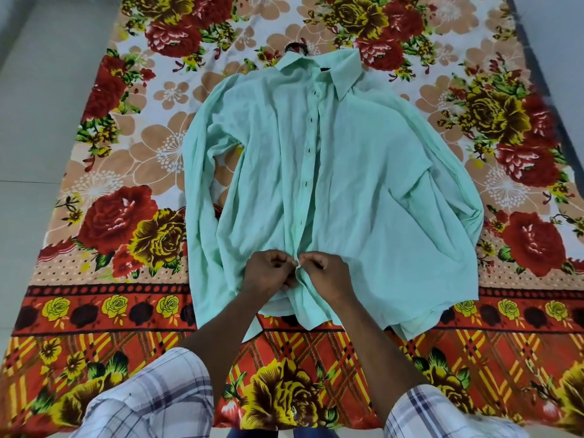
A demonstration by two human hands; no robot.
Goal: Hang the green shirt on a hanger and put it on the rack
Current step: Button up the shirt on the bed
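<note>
Green shirt (363, 184) flat on floral bedsheet (126, 159); left hand (268, 275), right hand (327, 276) pinching its placket.

The hanger (296, 47) is almost all hidden under the green shirt (363, 184); only its dark hook shows above the collar. The left hand (268, 275) and right hand (327, 275) curl their fingers into the placket, so it is not possible to see what exactly they pinch there. The bottom edge cuts off the checked sleeves (151, 396).
</note>
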